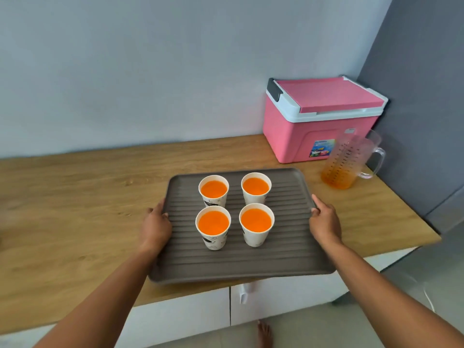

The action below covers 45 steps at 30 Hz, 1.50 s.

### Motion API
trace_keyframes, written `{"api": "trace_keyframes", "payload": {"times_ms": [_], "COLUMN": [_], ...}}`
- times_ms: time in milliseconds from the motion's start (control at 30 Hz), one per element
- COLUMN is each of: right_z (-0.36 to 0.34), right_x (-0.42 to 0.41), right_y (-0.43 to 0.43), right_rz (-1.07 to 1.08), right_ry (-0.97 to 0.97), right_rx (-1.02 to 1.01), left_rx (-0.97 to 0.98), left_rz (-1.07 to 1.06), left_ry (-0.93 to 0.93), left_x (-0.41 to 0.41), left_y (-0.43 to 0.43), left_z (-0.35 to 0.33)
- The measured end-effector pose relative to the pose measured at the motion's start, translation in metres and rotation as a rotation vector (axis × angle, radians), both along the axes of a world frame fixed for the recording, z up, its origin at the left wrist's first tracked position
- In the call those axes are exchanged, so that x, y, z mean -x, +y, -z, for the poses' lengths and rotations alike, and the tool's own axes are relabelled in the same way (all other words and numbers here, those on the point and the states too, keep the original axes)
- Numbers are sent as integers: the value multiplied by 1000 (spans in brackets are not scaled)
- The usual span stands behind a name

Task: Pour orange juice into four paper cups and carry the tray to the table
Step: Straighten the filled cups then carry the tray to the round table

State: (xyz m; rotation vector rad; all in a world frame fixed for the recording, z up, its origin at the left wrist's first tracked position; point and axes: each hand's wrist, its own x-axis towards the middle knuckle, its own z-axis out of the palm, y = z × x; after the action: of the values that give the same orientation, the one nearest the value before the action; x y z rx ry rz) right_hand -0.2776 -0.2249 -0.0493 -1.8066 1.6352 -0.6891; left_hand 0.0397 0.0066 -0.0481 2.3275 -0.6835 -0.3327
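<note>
Orange juice (214,221), the danger: it sits brim-high in all four paper cups (213,241), so I reckon any tilt or jolt of the tray (288,247) slops it over. No spill showing.
Left hand (155,222): grips the tray's left rim, thumb on top, fingers tucked under and out of sight. A slip here would drop that side.
Tray: brown and ribbed, over the wooden counter (75,197), near edge jutting past the counter's front. Lifted or resting, I can't tell.
Cups: white printed paper, upright, two by two mid-tray, none touching. They look light and top-heavy, likely to skate.
Right hand (325,222): thumb along the right rim, fingers curled round the edge.
Jug (349,159): clear, a little juice left, near the tray's far right corner. An arm could clip it on the lift.
</note>
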Motion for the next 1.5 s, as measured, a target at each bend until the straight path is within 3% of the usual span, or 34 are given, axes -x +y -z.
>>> {"api": "trace_keyframes", "payload": {"times_ms": [667, 1500], "right_z": [-12, -31], "right_x": [221, 582], "right_y": [107, 290], "right_rz": [387, 893], "right_ry": [-16, -6], "right_rx": [17, 7], "left_rx": [103, 62], "left_rz": [377, 930], "left_ry": [-12, -111], "left_x": [154, 529], "left_y": [-38, -64], "left_z": [-3, -13]}}
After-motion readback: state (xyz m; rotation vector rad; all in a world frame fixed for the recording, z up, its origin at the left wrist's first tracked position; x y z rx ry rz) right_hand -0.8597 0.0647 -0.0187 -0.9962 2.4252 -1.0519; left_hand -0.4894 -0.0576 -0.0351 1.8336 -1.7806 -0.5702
